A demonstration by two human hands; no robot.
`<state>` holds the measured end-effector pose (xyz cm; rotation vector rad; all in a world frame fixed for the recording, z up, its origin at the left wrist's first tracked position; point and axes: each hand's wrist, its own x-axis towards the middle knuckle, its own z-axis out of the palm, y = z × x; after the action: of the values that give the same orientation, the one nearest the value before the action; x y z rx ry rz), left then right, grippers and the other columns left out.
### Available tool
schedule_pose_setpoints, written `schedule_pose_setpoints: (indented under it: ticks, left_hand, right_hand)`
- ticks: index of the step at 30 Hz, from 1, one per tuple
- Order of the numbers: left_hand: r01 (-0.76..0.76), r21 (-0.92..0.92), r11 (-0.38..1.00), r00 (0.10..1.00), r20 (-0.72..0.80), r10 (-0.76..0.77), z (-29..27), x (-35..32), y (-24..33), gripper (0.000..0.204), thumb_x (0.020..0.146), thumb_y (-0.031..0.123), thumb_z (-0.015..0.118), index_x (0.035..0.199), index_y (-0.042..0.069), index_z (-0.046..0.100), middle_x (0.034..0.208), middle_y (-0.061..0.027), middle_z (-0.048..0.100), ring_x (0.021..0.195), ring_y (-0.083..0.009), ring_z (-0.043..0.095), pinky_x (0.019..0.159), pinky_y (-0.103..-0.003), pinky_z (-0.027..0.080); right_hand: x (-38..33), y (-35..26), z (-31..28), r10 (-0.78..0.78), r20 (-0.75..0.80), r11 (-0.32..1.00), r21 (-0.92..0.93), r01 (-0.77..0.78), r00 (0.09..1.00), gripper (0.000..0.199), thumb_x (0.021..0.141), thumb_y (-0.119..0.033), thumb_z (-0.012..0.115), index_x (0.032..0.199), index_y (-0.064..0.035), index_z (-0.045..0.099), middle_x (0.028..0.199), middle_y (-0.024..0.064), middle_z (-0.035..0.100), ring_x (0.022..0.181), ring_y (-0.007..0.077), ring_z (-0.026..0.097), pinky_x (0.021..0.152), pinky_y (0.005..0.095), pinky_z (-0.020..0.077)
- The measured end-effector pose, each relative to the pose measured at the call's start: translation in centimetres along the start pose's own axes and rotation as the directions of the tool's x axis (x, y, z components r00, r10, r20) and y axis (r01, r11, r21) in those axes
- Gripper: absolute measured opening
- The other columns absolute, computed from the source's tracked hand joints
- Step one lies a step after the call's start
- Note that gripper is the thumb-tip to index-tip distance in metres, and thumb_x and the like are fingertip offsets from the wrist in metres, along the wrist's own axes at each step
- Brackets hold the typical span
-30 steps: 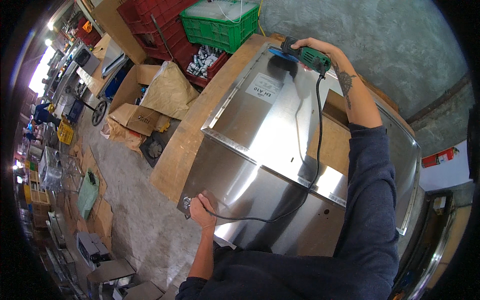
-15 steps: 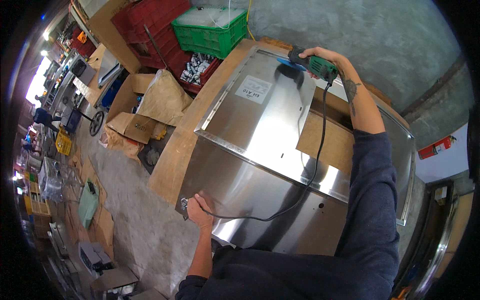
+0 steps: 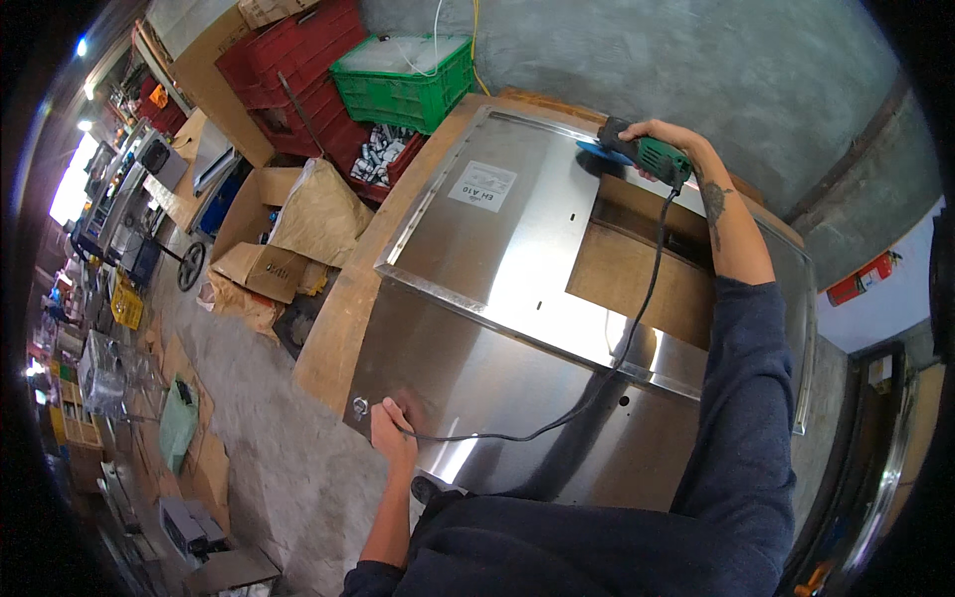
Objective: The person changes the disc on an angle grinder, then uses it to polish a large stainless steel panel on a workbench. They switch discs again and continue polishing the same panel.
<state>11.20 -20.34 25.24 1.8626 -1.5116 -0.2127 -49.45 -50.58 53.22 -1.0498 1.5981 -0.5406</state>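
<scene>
My right hand (image 3: 668, 133) grips a green and black angle grinder (image 3: 663, 159) at the far side of a shiny sheet-metal panel (image 3: 507, 239). Its blue disc (image 3: 601, 152) lies at or just over the metal, by the far edge of a rectangular cutout (image 3: 622, 271); exact contact cannot be made out. From the tool a black power cord (image 3: 652, 284) loops across the panel to my left hand (image 3: 394, 430). That hand is closed around the cord at the near left corner, beside a small metal fitting (image 3: 360, 406). A white label (image 3: 483, 186) sticks to the panel.
Under the panel is a wooden board (image 3: 333, 343). Beyond its far left stand a green crate (image 3: 403, 90), red crates (image 3: 303, 65) and a bin of small metal parts (image 3: 380, 156). An open cardboard box (image 3: 261, 261) sits left. A fire extinguisher (image 3: 861, 280) hangs at right.
My right hand has moved the grinder to the right along the far edge, nearer the cutout. My left hand stays at the near left corner with the cord. The view has shifted slightly.
</scene>
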Motion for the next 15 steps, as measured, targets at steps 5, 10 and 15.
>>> schedule_pose_setpoints:
  ticks: [5,10,15]
  left_hand:
    - [0.021,-0.002,1.0,0.983,0.183,-0.02,-1.9,-3.9,2.8,0.037,0.114,0.028,0.048,0.089,0.002,0.056,0.086,-0.0208,0.062,0.078,-0.0439,0.062,0.071,-0.052,0.048]
    - [-0.026,-0.01,1.0,0.934,0.356,0.028,-3.8,-6.8,5.4,0.036,0.114,0.026,0.05,0.088,0.002,0.055,0.083,-0.0201,0.059,0.076,-0.0428,0.06,0.069,-0.051,0.047]
    - [-0.126,-0.075,0.989,0.929,0.341,0.144,-3.5,-7.8,5.7,0.033,0.112,0.022,0.053,0.086,0.002,0.055,0.081,-0.0192,0.056,0.074,-0.0425,0.059,0.068,-0.05,0.047]
  right_hand:
    - [-2.0,2.8,-2.6,0.046,0.005,0.996,0.082,-0.046,0.999,0.052,0.097,-0.044,0.071,0.093,0.0074,0.066,0.072,0.0196,0.067,0.057,0.028,0.069,0.053,0.04,0.0595]
    - [-4.2,4.6,-4.4,0.077,-0.035,0.994,0.076,-0.074,0.996,0.051,0.096,-0.044,0.074,0.096,0.0064,0.066,0.074,0.0179,0.067,0.057,0.0271,0.07,0.053,0.0392,0.0598]
    - [-7.4,6.9,-6.5,0.107,-0.101,0.992,0.081,-0.099,0.989,0.05,0.094,-0.044,0.076,0.097,0.0051,0.066,0.074,0.0175,0.066,0.057,0.0275,0.07,0.052,0.0396,0.0603]
